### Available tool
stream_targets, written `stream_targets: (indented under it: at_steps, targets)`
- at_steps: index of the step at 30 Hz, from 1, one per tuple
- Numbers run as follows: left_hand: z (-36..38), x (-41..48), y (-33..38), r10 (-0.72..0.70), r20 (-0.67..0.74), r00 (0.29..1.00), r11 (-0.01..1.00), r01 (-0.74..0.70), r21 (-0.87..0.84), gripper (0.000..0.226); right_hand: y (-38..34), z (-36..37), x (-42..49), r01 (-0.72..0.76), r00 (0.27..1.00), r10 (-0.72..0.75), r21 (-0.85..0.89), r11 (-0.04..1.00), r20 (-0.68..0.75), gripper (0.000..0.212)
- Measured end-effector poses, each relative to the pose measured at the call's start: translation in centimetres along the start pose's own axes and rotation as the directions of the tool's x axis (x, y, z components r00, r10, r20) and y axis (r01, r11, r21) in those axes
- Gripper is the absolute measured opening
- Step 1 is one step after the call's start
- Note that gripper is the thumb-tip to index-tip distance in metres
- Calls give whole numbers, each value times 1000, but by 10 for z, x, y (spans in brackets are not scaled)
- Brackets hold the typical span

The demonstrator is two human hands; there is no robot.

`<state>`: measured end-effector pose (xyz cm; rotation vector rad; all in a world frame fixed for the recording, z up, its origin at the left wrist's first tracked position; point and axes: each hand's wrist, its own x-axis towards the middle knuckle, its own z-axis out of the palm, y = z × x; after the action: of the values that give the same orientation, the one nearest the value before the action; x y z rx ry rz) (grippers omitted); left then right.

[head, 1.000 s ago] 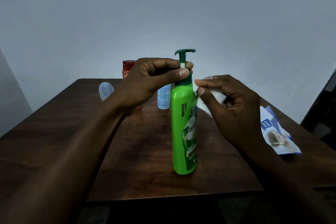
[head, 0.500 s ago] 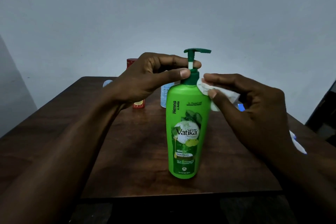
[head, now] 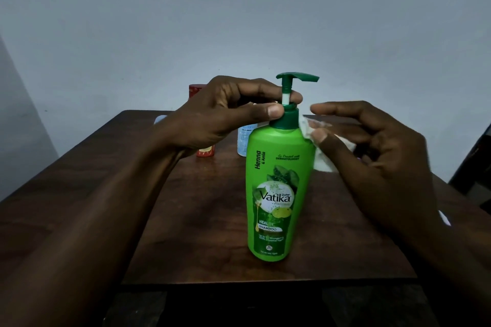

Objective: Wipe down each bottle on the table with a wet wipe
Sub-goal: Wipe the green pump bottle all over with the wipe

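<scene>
A bare grey wall stands behind a dark wooden surface. The green shampoo bottle stands upright on it between your two arms, label toward you.

Your left grip is closed round the thin pump stem, thumb in front and fingers behind, just above the dark green collar. Held that high, it likely steadies the tall bottle against tipping and leaves the whole body bare for wiping.

Your right grip pinches the wet wipe. Its thumb presses a fold of the wipe onto the bottle's shoulder right beside the collar, across from your left thumb. The forefinger stretches out above the wipe and touches nothing that I can make out. The rest of the wipe hangs under your right palm, close against the bottle's side.

The work looks to be at the top of this bottle, with the sides below your right grip not yet covered.

Beyond your left grip, and partly hidden by it, stand a red container and a small pale blue bottle, well apart from the wipe. I judge they wait there so that they do not crowd the one in hand.
</scene>
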<state>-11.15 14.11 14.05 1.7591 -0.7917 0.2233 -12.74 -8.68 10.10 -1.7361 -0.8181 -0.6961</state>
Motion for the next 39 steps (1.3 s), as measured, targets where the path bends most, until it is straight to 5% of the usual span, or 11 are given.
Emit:
stream_targets:
  at_steps: [7,15,21,24,27,31,39]
  targets:
    - [5,0,-1,15,9,1000,999,-15,-33,25,-4,4,10,15,998,-6,131,991,-67,20]
    - [4,-1,-2,-3,-64,998,1000,2,-26,23,-4,17,-1,360,916,-391,-249,899,-90,15]
    - [11,7,6,0,-35,999,999,-2,-49,4,-19,31,0,393,883,-454,-341,854,-118,15]
    - [9,8,10,-14,-46,999,999,12,-42,12,-12,30,-2,271,932,-315,-235,934,-179,13]
    - [7,9,11,-32,-63,998,999,32,-1,16,-4,26,-4,33,968,-2,117,993,-250,14]
    - [6,11,13,-25,-32,999,1000,25,-12,6,0,21,11,-117,958,198,352,929,-205,15]
    - [-4,5,18,-94,-69,993,989,102,112,26,5,13,22,-343,926,369,573,744,76,26]
